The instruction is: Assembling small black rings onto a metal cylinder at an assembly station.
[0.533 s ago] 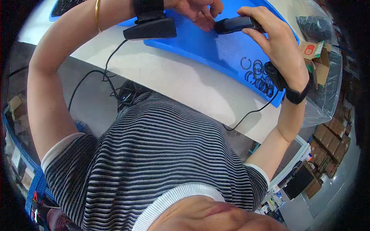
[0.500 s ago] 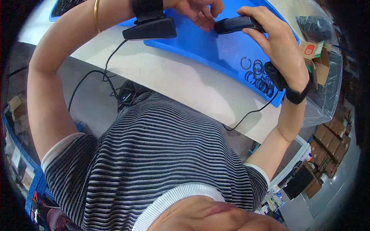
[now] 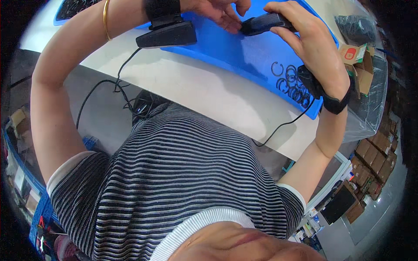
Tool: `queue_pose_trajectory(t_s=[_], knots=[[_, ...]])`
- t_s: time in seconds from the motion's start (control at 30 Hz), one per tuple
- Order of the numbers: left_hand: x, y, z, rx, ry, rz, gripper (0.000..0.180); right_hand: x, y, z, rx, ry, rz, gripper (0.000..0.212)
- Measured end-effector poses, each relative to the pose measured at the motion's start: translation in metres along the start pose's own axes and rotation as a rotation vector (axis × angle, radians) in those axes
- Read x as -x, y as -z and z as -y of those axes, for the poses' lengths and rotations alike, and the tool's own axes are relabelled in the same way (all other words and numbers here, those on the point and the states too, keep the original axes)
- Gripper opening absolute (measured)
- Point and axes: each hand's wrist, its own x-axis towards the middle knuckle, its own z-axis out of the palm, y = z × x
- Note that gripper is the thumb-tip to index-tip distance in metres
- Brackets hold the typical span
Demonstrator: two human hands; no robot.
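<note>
Bright, diffuse light falls on the counter [image 3: 204,87], leaving soft shadows there and on the tray [image 3: 217,50]. Glare streaks the plastic [image 3: 370,115]. Straight edges bend toward a black rim, where boxes [image 3: 378,145] look dim and soft.

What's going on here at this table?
A person is holding a long black piece in the right hand, above a blue tray on the table. The left hand, partly cut off by the picture's edge, has its fingertips by the piece's left end; whether they touch isn't clear. Loose black rings lie in the tray near the right wrist.
</note>
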Motion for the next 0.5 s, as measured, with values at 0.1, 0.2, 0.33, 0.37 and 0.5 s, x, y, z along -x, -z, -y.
queue_pose_trajectory(t_s=[0.1,0.2,0.33,0.37,0.5], knots=[[-0.009,0.004,0.002,0.037,0.033,0.004,0.019,0.001,-0.004,-0.016,-0.047,0.019,0.040,0.031],[-0.019,0.017,0.005,0.050,0.045,0.076,0.020,-0.003,0.002,0.000,-0.026,-0.008,0.036,0.031],[-0.021,0.010,0.001,0.039,0.045,0.125,0.019,0.000,0.000,-0.010,-0.060,-0.005,0.054,0.031],[-0.013,0.002,0.000,0.018,0.041,0.043,0.018,-0.001,0.000,-0.004,-0.025,-0.001,0.045,0.030],[-0.025,0.038,0.009,0.136,0.120,0.341,0.017,-0.012,0.010,0.001,-0.005,0.030,0.096,0.029]])
